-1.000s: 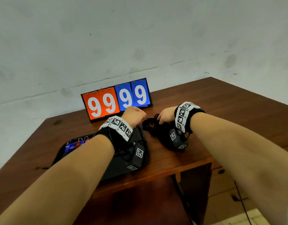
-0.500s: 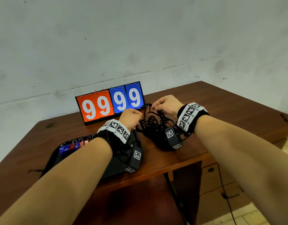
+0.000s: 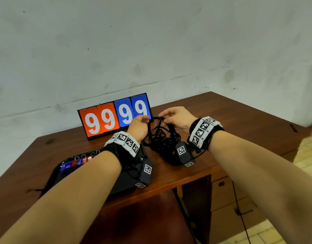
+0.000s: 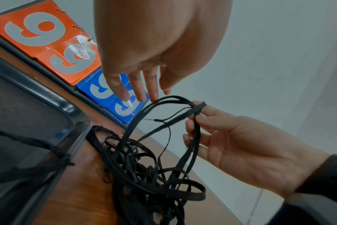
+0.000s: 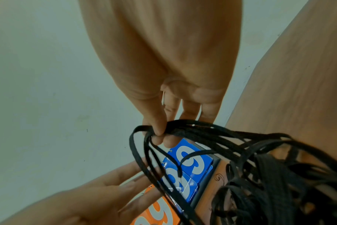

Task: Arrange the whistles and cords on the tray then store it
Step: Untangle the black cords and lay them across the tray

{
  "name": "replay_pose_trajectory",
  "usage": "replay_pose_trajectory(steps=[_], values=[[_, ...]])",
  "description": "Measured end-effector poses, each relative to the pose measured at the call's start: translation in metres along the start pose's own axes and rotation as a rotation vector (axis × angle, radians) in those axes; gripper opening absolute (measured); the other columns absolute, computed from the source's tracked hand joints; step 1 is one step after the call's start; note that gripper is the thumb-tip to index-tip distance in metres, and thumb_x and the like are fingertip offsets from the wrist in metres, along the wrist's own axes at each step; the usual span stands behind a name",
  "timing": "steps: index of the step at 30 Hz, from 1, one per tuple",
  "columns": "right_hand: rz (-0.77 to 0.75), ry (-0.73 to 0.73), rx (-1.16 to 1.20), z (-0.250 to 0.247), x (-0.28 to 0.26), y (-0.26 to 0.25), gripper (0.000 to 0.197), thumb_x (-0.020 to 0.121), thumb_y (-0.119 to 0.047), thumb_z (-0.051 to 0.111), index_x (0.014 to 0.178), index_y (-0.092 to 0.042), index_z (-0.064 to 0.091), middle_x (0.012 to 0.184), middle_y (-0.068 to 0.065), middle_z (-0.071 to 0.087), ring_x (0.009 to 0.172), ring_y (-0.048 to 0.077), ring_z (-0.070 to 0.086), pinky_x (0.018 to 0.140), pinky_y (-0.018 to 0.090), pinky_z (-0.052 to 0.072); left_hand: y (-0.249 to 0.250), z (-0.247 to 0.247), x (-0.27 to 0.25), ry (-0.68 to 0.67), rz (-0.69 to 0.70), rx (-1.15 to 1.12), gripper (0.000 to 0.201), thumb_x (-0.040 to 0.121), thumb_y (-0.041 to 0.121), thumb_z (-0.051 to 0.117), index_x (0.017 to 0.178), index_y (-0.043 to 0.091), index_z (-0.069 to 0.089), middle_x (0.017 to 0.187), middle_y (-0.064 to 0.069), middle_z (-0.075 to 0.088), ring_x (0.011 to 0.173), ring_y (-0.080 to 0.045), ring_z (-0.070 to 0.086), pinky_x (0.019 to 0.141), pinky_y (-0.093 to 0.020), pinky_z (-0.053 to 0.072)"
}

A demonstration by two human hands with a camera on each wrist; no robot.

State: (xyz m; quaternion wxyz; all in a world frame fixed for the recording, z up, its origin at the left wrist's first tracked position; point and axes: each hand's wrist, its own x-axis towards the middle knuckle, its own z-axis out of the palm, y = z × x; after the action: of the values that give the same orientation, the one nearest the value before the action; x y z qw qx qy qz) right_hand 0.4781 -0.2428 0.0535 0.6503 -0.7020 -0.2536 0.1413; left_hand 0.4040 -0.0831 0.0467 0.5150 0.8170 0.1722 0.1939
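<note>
A tangle of black cords [image 3: 161,140] lies on the wooden table right of the black tray [image 3: 54,176]. My right hand [image 3: 163,118] pinches several strands between thumb and forefinger [image 5: 156,129] and holds them lifted above the pile [image 4: 144,170]. My left hand [image 3: 146,119] hovers just left of the raised strands, fingers [image 4: 138,89] straight and spread, their tips close to the cords, gripping nothing. Red and blue whistles [image 3: 76,162] with metal rings sit in a row along the tray's far side, partly hidden by my left forearm.
A flip scoreboard [image 3: 114,115] reading 99 99 stands at the back against the grey wall. The tray's corner [image 4: 75,109] is next to the cord pile. The table's front edge [image 3: 169,191] runs under my wrists; a drawer knob [image 3: 221,184] shows below right.
Both hands rose from the table. My right hand pulled strands up out of the pile, and my left hand went from a fist to straight fingers beside them.
</note>
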Motion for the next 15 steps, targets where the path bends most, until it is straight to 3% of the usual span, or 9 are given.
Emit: replay_pose_trajectory(steps=[2,4,8,12,15], values=[[-0.009,-0.011,-0.043,-0.003,-0.001,0.003,0.028,0.086,0.016,0.055,0.093,-0.005,0.071,0.084,0.015,0.069,0.067,0.016,0.067,0.060,0.022,0.056,-0.003,0.002,0.002,-0.017,-0.032,-0.010,0.033,0.094,-0.001,0.046,0.119,0.013,0.061,0.115,-0.005,0.063,0.105,-0.020,0.061,0.093,-0.033,0.053],[-0.013,-0.015,-0.057,-0.005,0.000,0.005,0.031,0.085,0.016,0.055,0.085,-0.009,0.072,0.087,0.016,0.070,0.072,0.019,0.068,0.064,0.026,0.058,-0.007,0.004,0.004,-0.076,-0.068,-0.001,0.027,0.097,0.007,0.049,0.119,0.011,0.064,0.112,-0.008,0.068,0.098,-0.021,0.065,0.089,-0.033,0.054],[-0.021,-0.021,-0.080,-0.008,0.001,0.008,0.031,0.085,0.015,0.056,0.081,-0.011,0.073,0.086,0.013,0.072,0.073,0.017,0.070,0.070,0.028,0.058,-0.009,0.009,0.004,-0.176,-0.099,0.021,0.025,0.100,0.017,0.046,0.103,0.010,0.070,0.099,-0.014,0.072,0.086,-0.025,0.064,0.072,-0.031,0.049],[-0.029,0.003,-0.128,-0.010,0.000,0.011,0.034,0.084,0.016,0.054,0.079,-0.011,0.073,0.079,0.010,0.072,0.074,0.020,0.068,0.070,0.027,0.058,-0.003,0.010,-0.003,-0.266,-0.168,0.004,0.023,0.102,0.028,0.044,0.092,0.020,0.063,0.085,-0.002,0.072,0.070,-0.014,0.061,0.046,-0.020,0.030],[-0.033,0.006,-0.179,-0.011,-0.001,0.015,0.034,0.084,0.016,0.052,0.078,-0.010,0.074,0.085,0.018,0.073,0.079,0.024,0.068,0.079,0.035,0.060,-0.004,0.011,-0.002,-0.314,-0.165,0.044,0.020,0.101,0.030,0.045,0.100,0.024,0.064,0.090,0.000,0.075,0.069,-0.009,0.061,0.047,-0.019,0.027]])
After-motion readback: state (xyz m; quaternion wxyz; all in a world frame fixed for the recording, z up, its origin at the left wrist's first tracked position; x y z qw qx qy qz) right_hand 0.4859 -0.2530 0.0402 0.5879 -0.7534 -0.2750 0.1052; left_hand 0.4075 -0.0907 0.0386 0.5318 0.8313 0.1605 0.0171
